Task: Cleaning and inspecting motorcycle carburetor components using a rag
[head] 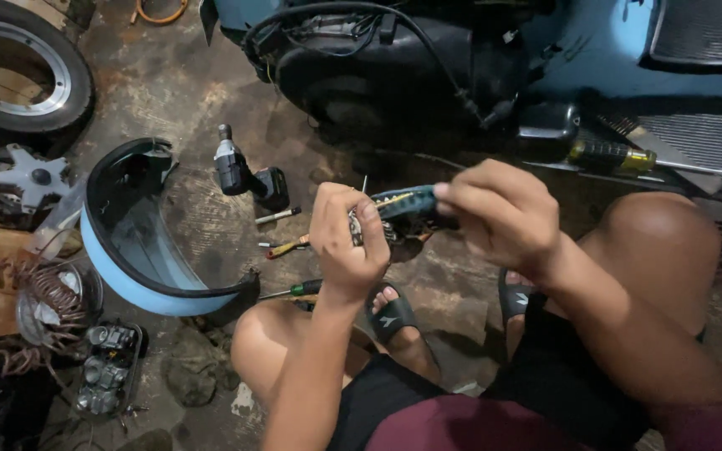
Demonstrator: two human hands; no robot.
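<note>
While crouched by scooter [428, 67], small metal part [359, 227] was gripped in left hand [344, 238]; teal-handled tool [407, 203] clenched in right hand [499, 213], applied to part; work seemed midway, unfinished.

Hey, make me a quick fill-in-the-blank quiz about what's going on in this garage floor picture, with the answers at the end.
1. The left hand and right hand together hold a small ____ part with a teal cover.
2. The cordless drill lies on the ____.
3. The curved body panel is light ____ outside.
4. The person wears black ____ on their feet.

Missing words: metal; floor; blue; sandals
</note>
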